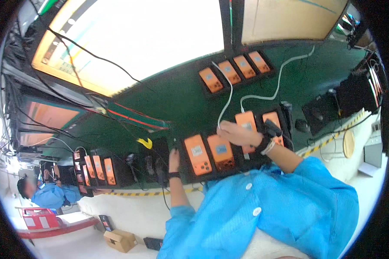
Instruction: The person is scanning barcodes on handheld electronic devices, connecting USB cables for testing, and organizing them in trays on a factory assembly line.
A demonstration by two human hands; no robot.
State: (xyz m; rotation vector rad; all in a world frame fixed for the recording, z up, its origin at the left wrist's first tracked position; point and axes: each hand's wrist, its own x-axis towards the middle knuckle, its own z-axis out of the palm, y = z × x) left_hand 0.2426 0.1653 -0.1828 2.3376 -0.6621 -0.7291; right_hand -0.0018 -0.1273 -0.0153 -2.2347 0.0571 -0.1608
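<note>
1. The right hand [240, 133] lies flat over the orange phones in a black tray [285, 118] near the front edge of the green desk [181, 99]. Its fingers are stretched out and rest on the third phone [246, 121] of the row; I cannot tell if they grip anything.
2. A white cable [227, 93] comes down from the back of the desk and ends just at the fingertips of this hand.
3. The left hand [174, 159] rests at the front edge of the desk, beside a black holder [153, 166]. The fingers point up and look loose; it holds nothing that I can see.
4. Between the two hands there are two more orange phones [197, 154], lying face down side by side in the same row.
5. At the back of the desk, four orange phones [235, 71] lie in another black tray.
6. Toward the left end of the desk, a further row of orange phones [98, 169] stands in a tray, with a yellow tag [145, 142] near it.
7. A second white cable [281, 80] runs across the right part of the desk.
8. Another person in a blue coat [52, 195] is beyond the left end of the desk.
</note>
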